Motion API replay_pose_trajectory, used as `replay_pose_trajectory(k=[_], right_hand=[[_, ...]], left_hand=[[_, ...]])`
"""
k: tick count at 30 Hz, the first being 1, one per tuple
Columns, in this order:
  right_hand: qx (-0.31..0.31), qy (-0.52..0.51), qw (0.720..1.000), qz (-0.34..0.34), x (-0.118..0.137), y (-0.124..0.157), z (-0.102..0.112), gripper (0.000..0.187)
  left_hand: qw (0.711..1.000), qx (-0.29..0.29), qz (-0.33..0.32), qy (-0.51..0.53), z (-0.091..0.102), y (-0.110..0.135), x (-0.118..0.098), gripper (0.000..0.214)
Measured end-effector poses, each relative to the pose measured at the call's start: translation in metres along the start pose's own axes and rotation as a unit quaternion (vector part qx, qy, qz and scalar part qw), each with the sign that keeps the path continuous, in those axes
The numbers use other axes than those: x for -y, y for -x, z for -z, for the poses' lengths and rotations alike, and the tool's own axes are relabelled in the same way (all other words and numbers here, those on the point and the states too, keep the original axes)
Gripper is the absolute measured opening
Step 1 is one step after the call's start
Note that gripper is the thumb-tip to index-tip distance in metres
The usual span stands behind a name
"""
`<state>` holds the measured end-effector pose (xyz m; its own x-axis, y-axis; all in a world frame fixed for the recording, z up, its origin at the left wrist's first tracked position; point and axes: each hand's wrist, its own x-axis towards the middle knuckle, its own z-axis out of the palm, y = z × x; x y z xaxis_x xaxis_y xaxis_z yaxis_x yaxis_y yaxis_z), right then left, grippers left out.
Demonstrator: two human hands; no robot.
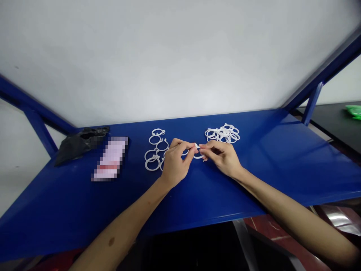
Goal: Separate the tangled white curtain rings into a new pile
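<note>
From my remote station I read the thin white plastic ring at the centre of the blue metal table, pinched near its top closure by the left hand from 9 o'clock and the right hand from 3 o'clock, with the fingers of both clamped on it. I judge it light, smooth and springy, liable to flex or slip, so grip the rim either side of the closure without squeezing hard. Laid-out white rings lie at 10 o'clock, a heaped pile of white rings at 1 o'clock, and a crumpled black bag far out at 9 o'clock.
</note>
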<state>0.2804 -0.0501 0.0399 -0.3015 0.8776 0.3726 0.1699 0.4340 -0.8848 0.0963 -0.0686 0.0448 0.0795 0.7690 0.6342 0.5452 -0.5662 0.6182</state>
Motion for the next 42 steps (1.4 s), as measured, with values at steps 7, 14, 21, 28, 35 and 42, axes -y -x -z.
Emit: replay_pose_trajectory(k=[7, 14, 21, 28, 35, 42], right_hand=[[-0.033, 0.168, 0.982, 0.076, 0.000, -0.010, 0.010, 0.018], [-0.245, 0.285, 0.927, 0.001, -0.015, -0.032, 0.054, 0.020], [-0.239, 0.338, 0.908, -0.060, -0.055, -0.039, 0.078, 0.017], [-0.227, 0.378, 0.890, -0.117, -0.059, -0.064, 0.088, 0.016], [-0.109, 0.410, 0.903, -0.072, -0.077, -0.102, 0.111, 0.014], [0.023, 0.398, 0.914, -0.073, -0.086, -0.106, 0.117, 0.009]], left_hand=[[0.994, 0.082, 0.005, -0.076, 0.001, -0.004, 0.018, 0.012], [0.958, 0.136, -0.005, -0.251, 0.005, -0.004, 0.030, 0.021], [0.937, 0.186, -0.016, -0.294, 0.002, 0.002, 0.034, 0.017], [0.934, 0.189, -0.025, -0.301, 0.003, 0.001, 0.037, 0.016], [0.936, 0.183, -0.012, -0.301, 0.003, 0.001, 0.034, 0.012], [0.934, 0.192, -0.014, -0.299, 0.002, 0.002, 0.035, 0.011]])
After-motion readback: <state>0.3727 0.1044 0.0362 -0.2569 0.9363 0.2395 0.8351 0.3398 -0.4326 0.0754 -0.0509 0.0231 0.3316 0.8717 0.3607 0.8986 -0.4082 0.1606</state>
